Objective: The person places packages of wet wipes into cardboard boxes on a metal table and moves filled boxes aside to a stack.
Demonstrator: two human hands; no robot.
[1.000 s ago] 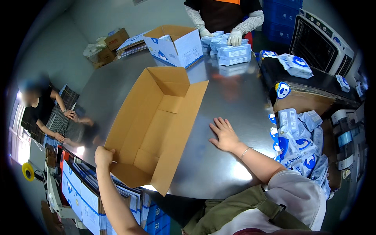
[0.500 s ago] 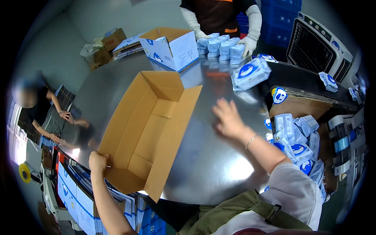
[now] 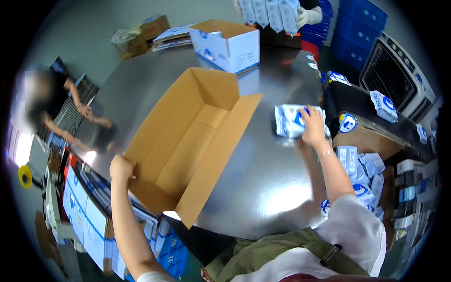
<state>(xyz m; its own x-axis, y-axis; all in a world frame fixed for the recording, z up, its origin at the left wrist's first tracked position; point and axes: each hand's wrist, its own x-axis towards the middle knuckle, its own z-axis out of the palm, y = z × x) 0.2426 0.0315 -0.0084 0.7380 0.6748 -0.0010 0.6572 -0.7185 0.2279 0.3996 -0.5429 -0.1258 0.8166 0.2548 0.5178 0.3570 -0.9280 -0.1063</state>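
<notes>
An open brown cardboard box (image 3: 188, 145), its flaps raised, stands slantwise on the metal table (image 3: 235, 197). No contents show inside. My left hand (image 3: 121, 169) is closed on its near left edge. To the right of the box lies a soft white-and-blue plastic pack (image 3: 287, 120) with a blue print. My right hand (image 3: 312, 126) reaches over this pack from the right, fingers bent onto its top; the thumb side is partly hidden.
Across the table stands a white-and-blue printed box (image 3: 225, 49). Beyond it a co-worker's gloved hand (image 3: 307, 16) holds several packs (image 3: 270, 14). On the right, a dark conveyor (image 3: 361, 103) carries packs, above a carton of packs (image 3: 347, 162). Flattened boxes (image 3: 89, 216) stand lower left.
My right hand has moved up and right onto the pack, which has come to lie flat. The co-worker has lifted the row of packs off the table. My left hand keeps its hold.
</notes>
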